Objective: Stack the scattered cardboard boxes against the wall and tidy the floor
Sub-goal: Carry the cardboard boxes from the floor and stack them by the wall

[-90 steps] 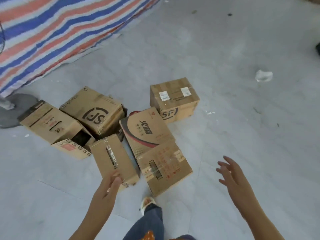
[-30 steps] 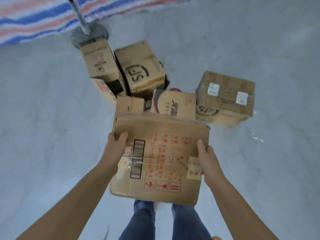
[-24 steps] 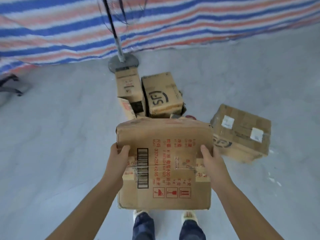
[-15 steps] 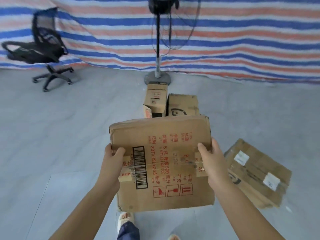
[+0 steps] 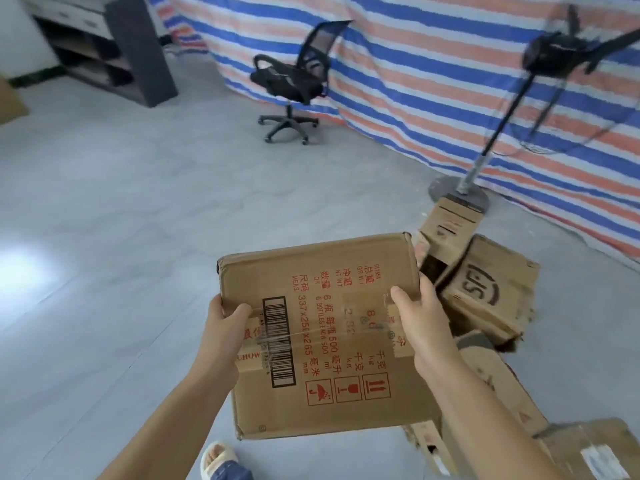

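A cardboard box [image 5: 322,334] with red print and a barcode is held off the floor [image 5: 104,237] in front of the person, near the middle of the view. The left hand [image 5: 227,327] clamps its left edge, thumb curled over the top face; the right hand [image 5: 420,323] grips the right edge the same way. To the right, the other boxes lie scattered — one with a dark round logo [image 5: 485,289], a narrow one [image 5: 450,223] just beyond it by the base of a standing fan [image 5: 460,199], and more [image 5: 502,393] lower right, partly hidden behind the right forearm.

The step in hand looks like carrying this box to a stacking spot. To do it well, keep both hands level on opposite edges so the box does not tip, and step clear of the boxes on the right. The striped tarp [image 5: 398,64] hangs along the far side; an office chair [image 5: 294,77] and a dark shelf unit [image 5: 114,46] stand far left — choose a stretch of wall away from them, and set the box down flat, flush to the wall, as a base.
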Motion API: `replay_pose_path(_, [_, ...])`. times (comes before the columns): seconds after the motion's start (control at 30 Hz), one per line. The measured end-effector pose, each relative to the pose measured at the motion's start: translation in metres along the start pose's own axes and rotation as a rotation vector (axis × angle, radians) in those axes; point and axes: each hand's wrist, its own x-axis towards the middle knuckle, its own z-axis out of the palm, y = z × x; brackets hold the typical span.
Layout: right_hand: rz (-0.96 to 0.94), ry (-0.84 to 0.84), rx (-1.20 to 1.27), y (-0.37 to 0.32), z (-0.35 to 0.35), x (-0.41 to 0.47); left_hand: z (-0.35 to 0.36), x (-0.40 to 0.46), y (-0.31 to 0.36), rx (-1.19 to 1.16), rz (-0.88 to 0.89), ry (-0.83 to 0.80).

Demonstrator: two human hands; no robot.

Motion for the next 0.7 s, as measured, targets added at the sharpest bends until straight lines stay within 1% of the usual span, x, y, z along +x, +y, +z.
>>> replay_pose_path(0.13, [-0.051, -0.108, -0.082, -0.031, 0.085, 0.003, -0.078, 0.029, 0.002, -0.076, 0.009, 0.113])
replay_pose_path(0.47, [-0.106, -0.331, -0.067, -0.115, 0.307, -0.009, -0.27, 0.107, 0.055, -0.172, 0.035, 0.312])
replay_pose_path(0.6, [-0.135, -0.418, -0.062, -0.148, 0.375, -0.012, -0.326, 0.128, 0.077, -0.196, 0.057, 0.389])
replay_pose_path(0.7, [-0.174, -0.475, -0.084, -0.172, 0.417, -0.007, -0.355, 0.146, 0.094, -0.224, 0.079, 0.447])
